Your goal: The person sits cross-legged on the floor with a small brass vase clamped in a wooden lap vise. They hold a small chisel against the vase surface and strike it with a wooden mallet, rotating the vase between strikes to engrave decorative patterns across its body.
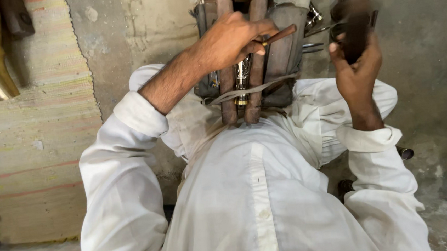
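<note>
- White shirt (250, 202) fills the lower frame, nearest the camera.
- Left hand (230, 38), upper centre, is closed around a thin wooden-handled tool (280, 34), resting against a wooden clamp (242, 61).
- Right hand (355, 66), upper right, grips a blurred dark mallet (355, 19).
- A small metal piece (241, 79) sits between the clamp's bars.
- Striped mat (35, 128) lies at left.
</note>
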`<state>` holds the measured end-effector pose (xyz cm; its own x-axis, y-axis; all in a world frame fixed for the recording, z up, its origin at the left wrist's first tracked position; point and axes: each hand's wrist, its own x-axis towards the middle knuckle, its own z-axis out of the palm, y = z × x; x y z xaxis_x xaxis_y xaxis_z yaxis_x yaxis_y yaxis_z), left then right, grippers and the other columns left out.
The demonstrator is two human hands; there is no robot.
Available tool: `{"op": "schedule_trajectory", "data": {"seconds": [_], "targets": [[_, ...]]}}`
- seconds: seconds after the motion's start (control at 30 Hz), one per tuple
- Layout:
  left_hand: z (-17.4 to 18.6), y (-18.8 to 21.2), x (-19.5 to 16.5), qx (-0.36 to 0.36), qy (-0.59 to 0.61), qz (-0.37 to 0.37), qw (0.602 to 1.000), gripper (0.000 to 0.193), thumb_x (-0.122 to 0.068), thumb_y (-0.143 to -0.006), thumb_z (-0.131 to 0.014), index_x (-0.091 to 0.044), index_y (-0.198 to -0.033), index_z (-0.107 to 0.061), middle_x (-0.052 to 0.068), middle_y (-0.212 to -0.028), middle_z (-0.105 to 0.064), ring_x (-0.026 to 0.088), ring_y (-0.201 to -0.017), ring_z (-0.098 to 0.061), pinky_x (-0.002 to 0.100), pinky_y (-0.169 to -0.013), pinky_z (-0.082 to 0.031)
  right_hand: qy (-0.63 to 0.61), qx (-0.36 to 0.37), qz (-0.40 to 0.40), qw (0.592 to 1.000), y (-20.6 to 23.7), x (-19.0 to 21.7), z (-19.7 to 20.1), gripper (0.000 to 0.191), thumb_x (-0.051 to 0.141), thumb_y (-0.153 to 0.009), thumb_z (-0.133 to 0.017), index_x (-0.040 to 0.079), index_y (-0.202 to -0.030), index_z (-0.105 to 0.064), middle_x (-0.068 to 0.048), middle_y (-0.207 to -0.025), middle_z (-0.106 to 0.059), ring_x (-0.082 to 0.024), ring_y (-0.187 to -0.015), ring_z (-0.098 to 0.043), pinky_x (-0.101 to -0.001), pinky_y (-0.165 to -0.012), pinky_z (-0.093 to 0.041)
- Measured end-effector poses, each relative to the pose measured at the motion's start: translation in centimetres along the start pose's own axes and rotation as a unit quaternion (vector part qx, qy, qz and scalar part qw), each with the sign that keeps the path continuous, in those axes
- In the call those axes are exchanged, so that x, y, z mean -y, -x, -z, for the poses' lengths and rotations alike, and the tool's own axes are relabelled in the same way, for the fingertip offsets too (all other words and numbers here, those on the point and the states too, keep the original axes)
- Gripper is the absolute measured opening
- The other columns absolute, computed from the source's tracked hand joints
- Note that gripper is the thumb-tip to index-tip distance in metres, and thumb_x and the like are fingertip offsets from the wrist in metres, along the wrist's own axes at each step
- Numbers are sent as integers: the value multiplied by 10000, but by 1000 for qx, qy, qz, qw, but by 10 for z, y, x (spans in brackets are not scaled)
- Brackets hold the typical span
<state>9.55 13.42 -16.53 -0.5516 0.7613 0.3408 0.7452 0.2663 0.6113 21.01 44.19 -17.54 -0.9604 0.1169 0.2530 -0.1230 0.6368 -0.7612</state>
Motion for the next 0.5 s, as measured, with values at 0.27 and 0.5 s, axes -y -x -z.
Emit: {"op": "schedule_trajectory", "data": {"seconds": [0.27,0.5], "targets": [[1,1,1,28,19,14,999,360,-167,-889,-818,-78,-1199,-659,119,-882,-754,346,-849,-733,501,-698,-542,15,21,6,1000,2,6,3,322,30,-1023,-801,30,-1271,-596,-92,-1080,-657,-245,-992,-631,-399,-897,-496],[2,2,4,18,31,4,999,395,-180,-886,-827,-78,-1224,-652,128,-922,-764,346,-856,-741,487,-711,-553,151,37,54,986,1,12,11,303,32,-934,-797,37,-1190,-635,-164,-1036,-658,-379,-946,-648,-455,-876,-488]]}}
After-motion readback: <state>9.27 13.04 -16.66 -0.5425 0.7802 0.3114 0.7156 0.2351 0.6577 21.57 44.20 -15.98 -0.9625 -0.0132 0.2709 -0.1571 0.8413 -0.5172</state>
